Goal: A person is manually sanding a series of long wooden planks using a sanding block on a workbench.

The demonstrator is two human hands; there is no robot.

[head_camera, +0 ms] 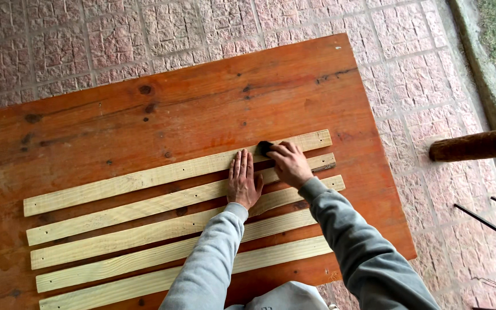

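Top slat (144, 179): pale wood strip, long axis runs left-right across the bench, right end tilted slightly up and away from the person. It is the farthest of five slats from the person and lies flat on the bench top.

Small dark block (264, 147) sits on the top slat near its right end. Can't tell what it is made of.

Right hand (288, 163): fingers curled together, clamped on the dark block, pressing it onto the slat. Grey sleeve (363, 252) runs back to the lower right.

Left hand (243, 181): flat, palm down, fingers straight and held close together, pointing away from the person. Fingertips rest on the top slat just left of the block; palm covers the second slat (116, 215). It grips nothing, only presses down.

The other slats are the third slat (116, 238), fourth slat (116, 264) and fifth slat (104, 290). All lie parallel to the top one with the same slight tilt and narrow gaps between them, not touching as far as visible. Left ends line up roughly; right ends stagger.

Bench (173, 97): orange-brown varnished planks with dark knots, long axis same as the slats.

Around it is a reddish paved floor (87, 40). A brown round post (477, 143) is off the right edge, well apart from the hands, with thin dark rods (489, 224) below it.
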